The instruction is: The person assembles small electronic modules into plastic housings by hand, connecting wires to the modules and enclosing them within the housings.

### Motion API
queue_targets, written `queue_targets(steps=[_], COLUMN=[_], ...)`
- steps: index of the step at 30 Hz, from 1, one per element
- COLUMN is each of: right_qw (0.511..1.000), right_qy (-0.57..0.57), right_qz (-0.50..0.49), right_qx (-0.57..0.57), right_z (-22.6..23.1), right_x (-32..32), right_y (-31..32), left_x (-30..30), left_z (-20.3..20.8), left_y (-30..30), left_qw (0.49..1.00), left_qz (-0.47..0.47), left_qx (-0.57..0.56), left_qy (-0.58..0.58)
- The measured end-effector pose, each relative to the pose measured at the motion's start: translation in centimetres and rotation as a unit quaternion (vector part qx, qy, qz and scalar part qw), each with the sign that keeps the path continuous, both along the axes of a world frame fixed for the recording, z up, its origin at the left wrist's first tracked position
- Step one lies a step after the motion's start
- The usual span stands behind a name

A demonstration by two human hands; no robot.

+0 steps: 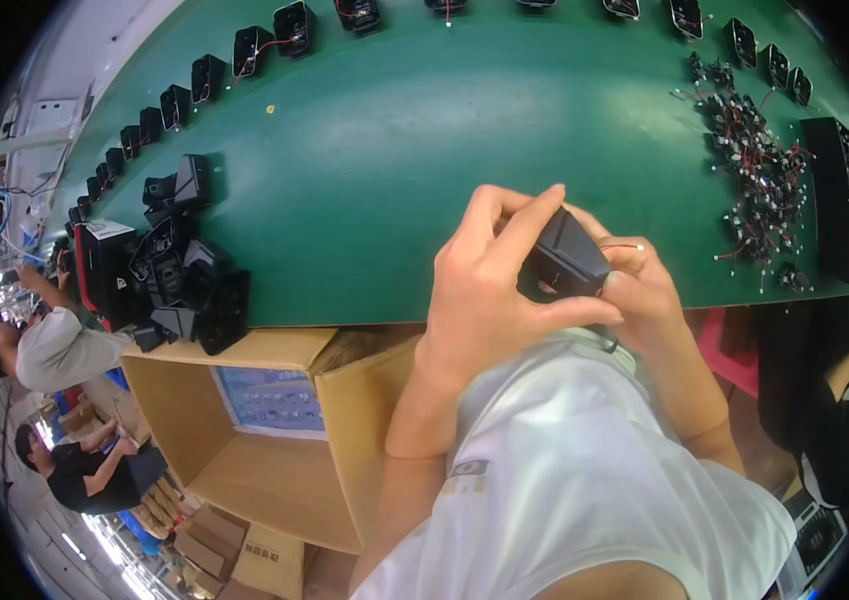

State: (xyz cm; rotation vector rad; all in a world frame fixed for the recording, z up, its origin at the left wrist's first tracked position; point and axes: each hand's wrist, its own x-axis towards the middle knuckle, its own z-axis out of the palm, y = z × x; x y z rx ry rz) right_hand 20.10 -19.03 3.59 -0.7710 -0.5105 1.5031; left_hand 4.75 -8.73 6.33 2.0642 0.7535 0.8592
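Observation:
Over the near edge of the green table I hold a black plastic housing (572, 252) with angled faces. My left hand (489, 280) curls around its left side, fingers over the far end and thumb stretched along the near edge. My right hand (647, 292) grips its right side, with the thumb pressed near the lower corner. A short wire (624, 246) with a small light-coloured tip sticks out beside the right fingers. The hands cover much of the housing, so its inside cannot be seen.
Black housings (184, 265) lie piled at left, beside a black box (104, 262). Wired small parts (759, 165) heap at right near a black tray (829, 200). More housings (249, 50) line the far edge. An open cardboard box (354, 450) stands below; people work nearby.

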Motion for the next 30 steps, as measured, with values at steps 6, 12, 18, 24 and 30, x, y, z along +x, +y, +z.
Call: queue_targets(steps=[6,12,18,24,30], right_qw=[0.988,0.975,0.974,0.996,0.991], right_qy=[0.116,0.198,0.198,0.021,-0.116], right_qz=[0.103,0.016,0.029,-0.022,0.006], right_qx=[-0.003,-0.099,-0.101,-0.079,-0.062], right_z=[-1.2,0.8,0.9,1.2,1.0], right_x=[0.4,-1.5,-1.3,-0.6,0.8], right_y=[-0.1,1.0,1.3,-1.2,-1.6], left_x=[0.2,0.8,-0.3,0.1,-0.6], left_z=[-0.1,-2.2,-2.7,-2.7,-2.1], left_y=[-1.0,-0.6,0.4,-0.1,-0.4], left_qw=[0.996,0.993,0.998,0.992,0.996], left_qz=[0.081,0.074,0.007,-0.020,-0.011], left_qx=[0.015,0.090,0.069,0.122,0.079], left_qy=[0.023,0.032,0.014,-0.030,-0.048])
